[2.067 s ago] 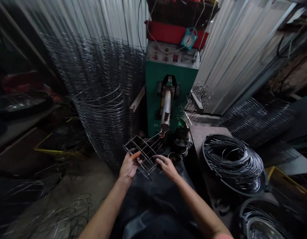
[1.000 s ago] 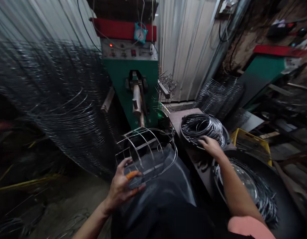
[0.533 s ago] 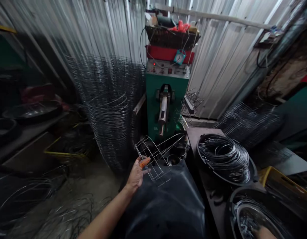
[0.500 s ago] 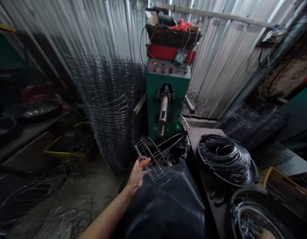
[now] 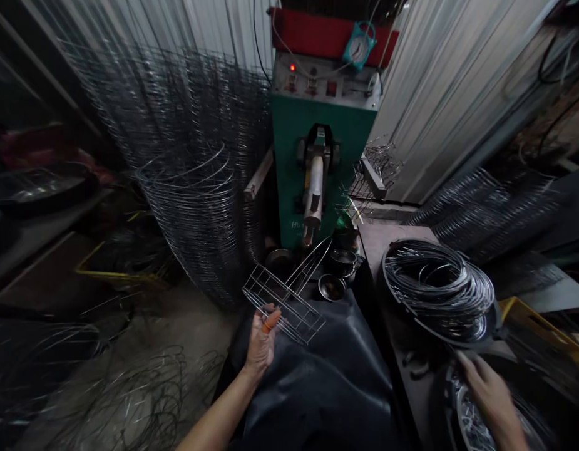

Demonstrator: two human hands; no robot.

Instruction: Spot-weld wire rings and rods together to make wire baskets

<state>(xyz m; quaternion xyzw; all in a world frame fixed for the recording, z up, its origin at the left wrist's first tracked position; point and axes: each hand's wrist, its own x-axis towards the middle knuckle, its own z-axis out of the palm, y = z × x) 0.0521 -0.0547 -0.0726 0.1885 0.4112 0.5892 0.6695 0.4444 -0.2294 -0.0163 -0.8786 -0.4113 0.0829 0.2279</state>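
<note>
My left hand [image 5: 263, 341], with an orange cover on its thumb, is closed on the near edge of a small wire basket frame [image 5: 298, 313]. The frame is tilted over the black apron [image 5: 317, 382] on my lap, and its long wire loop reaches towards the green spot-welding machine [image 5: 324, 113]. The machine's metal electrode arm [image 5: 315, 188] juts out just above that loop. At lower right, my right hand [image 5: 493, 391] hovers over a round black tray [image 5: 440, 401] with small metal pieces [image 5: 472, 419]. Its fingers are blurred, so whether they hold anything is unclear.
Tall stacks of wire baskets [image 5: 190, 207] stand left of the machine. On the right-hand bench, another round tray holds wire rings [image 5: 439, 288]. Small metal bowls [image 5: 332, 287] sit below the electrodes. Loose wire [image 5: 143, 401] covers the floor at left; a yellow crate [image 5: 543, 326] is far right.
My view has tipped down and closer to the machine. My right hand has come up and forward from the lower tray. The basket frame has turned, its loop now nearer the electrode arm.
</note>
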